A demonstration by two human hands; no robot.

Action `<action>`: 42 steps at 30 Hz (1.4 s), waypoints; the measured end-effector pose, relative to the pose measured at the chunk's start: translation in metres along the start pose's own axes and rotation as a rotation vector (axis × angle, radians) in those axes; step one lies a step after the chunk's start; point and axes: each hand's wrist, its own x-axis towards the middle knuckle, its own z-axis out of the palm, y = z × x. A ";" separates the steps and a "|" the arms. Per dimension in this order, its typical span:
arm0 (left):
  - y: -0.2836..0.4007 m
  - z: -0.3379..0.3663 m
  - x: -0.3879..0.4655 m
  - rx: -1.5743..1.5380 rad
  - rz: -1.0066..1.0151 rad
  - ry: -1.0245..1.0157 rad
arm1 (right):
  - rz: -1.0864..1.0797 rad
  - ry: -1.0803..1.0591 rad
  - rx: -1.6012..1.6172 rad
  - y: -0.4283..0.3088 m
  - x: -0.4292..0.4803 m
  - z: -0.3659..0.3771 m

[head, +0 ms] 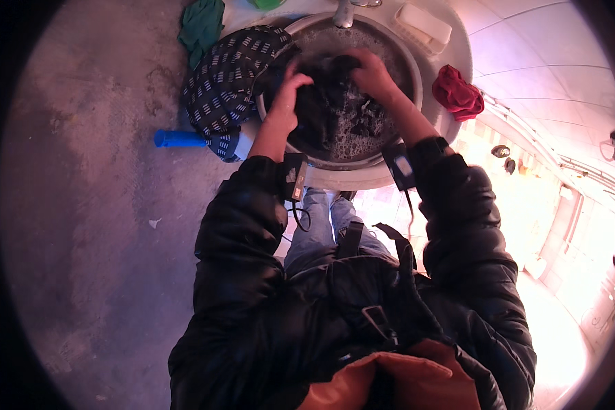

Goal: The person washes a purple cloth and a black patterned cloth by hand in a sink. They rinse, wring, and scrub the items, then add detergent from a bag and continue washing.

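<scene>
A round metal basin (417,87) of sudsy water stands in a white sink (348,179) before me. Dark wet cloth (320,102) lies partly under the water, its outline hard to tell. My left hand (287,100) is at the basin's left side against this cloth, thumb apart from the fingers; whether it grips is unclear. My right hand (371,74) is closed on a bunched dark part of the cloth near the back of the basin. Over the basin's left rim hangs a black patterned cloth (225,82) with small pale marks. The metal faucet (344,15) is above the back rim.
On the sink's right edge lie a red cloth (456,93) and a pale soap dish (424,25). A green cloth (201,28) hangs at the back left, with a green item (266,3) beside it. A blue tube-like object (179,138) juts out at the left.
</scene>
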 end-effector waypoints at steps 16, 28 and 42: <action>0.020 0.052 -0.027 -0.336 0.000 -0.113 | -0.146 0.337 0.056 -0.083 -0.046 0.014; 0.009 0.000 -0.031 1.293 0.481 0.014 | -0.139 0.093 -0.336 0.001 -0.036 -0.033; 0.017 0.013 -0.024 1.521 0.469 -0.007 | -0.155 -0.089 0.056 -0.028 0.003 -0.063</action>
